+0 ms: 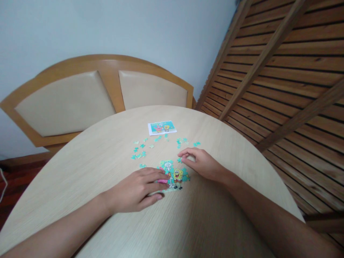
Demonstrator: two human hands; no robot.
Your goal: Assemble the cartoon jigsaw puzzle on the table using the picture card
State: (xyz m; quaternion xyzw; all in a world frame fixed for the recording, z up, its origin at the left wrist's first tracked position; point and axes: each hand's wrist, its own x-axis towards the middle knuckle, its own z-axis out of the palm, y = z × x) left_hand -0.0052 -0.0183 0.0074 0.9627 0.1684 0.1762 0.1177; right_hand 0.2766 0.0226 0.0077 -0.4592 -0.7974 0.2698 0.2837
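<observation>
A partly joined cartoon jigsaw lies on the round light wooden table. My left hand rests flat on the table with its fingers stretched out over the puzzle's left edge, holding nothing. My right hand sits at the puzzle's upper right, fingers curled, fingertips pressing a small teal piece against the assembled part. Several loose teal pieces are scattered beyond the puzzle. A small reference picture card lies farther back.
Two wooden chairs with beige padded backs stand behind the table against a pale wall. A slatted wooden partition runs along the right. More loose pieces lie near the card.
</observation>
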